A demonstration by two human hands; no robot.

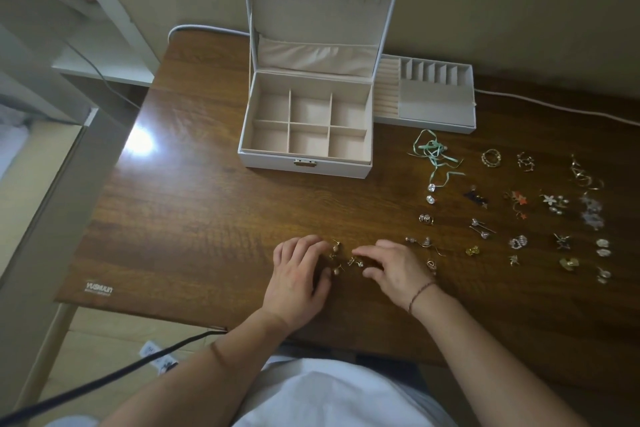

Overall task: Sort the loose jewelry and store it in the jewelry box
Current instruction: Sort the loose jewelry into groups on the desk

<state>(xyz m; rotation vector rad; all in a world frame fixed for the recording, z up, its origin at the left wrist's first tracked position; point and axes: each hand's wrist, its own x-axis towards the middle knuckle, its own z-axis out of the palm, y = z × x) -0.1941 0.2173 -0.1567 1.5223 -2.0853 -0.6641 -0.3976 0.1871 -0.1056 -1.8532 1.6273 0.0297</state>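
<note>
— Resting on a glossy, dark wood-grain table (pixel 194 204), what do the two hands work on?

— A small cluster of gold-toned earrings (pixel 341 258), thin curved hooks with rounded beads. The left hand (pixel 298 274) lies palm down, fingers curled over the cluster's left edge; the right hand (pixel 394 270) meets it from the other side, fingertips bent onto the pieces. Whether either hand actually pinches a piece cannot be told. A thin cord bracelet (pixel 420 293) circles the right wrist.

— Where is the storage?

— Beyond the fingertips, well apart, stands the white jewelry box (pixel 304 163), rectangular, lid upright, lined in beige fabric and split into six square compartments. Its removable tray (pixel 436 125), with ring rolls and narrow slots, lies just beside the box, past the right hand.

— And the remaining jewelry?

— Outward from the right hand, sorted pieces lie in loose rows: a mint-green ribbon necklace (pixel 434 156), stacked gold rings (pixel 490 158), a white flower brooch (pixel 554 202), and clear crystal studs (pixel 430 193).
</note>
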